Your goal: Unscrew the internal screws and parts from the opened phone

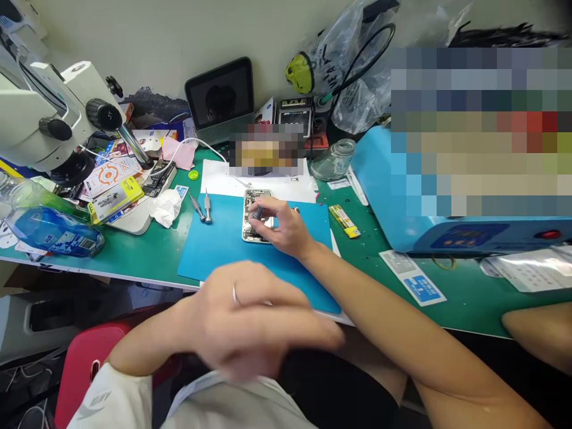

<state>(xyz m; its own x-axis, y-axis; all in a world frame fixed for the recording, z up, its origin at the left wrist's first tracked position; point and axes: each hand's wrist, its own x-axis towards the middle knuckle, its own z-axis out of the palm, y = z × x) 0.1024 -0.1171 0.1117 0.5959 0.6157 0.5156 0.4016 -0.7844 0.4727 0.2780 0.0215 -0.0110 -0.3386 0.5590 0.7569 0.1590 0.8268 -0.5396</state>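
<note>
An opened phone (255, 215) lies with its insides up on a blue work mat (223, 244) on the green bench. My right hand (286, 229) reaches in from the lower right and rests on the phone. Its fingers pinch a small screwdriver (258, 211) that stands on the phone's upper half. My left hand (250, 319) hovers close to my body, below the mat's near edge. It wears a ring and is smeared by motion, so its fingers do not show clearly.
Two spare screwdrivers (202, 208) lie at the mat's top left, beside a crumpled tissue (165, 207). A microscope (58, 113) fills the far left, a blue machine (447, 220) the right. Behind the phone are a glass jar (333, 159) and a small screen (221, 98). Another person's arm (536, 336) shows at the right edge.
</note>
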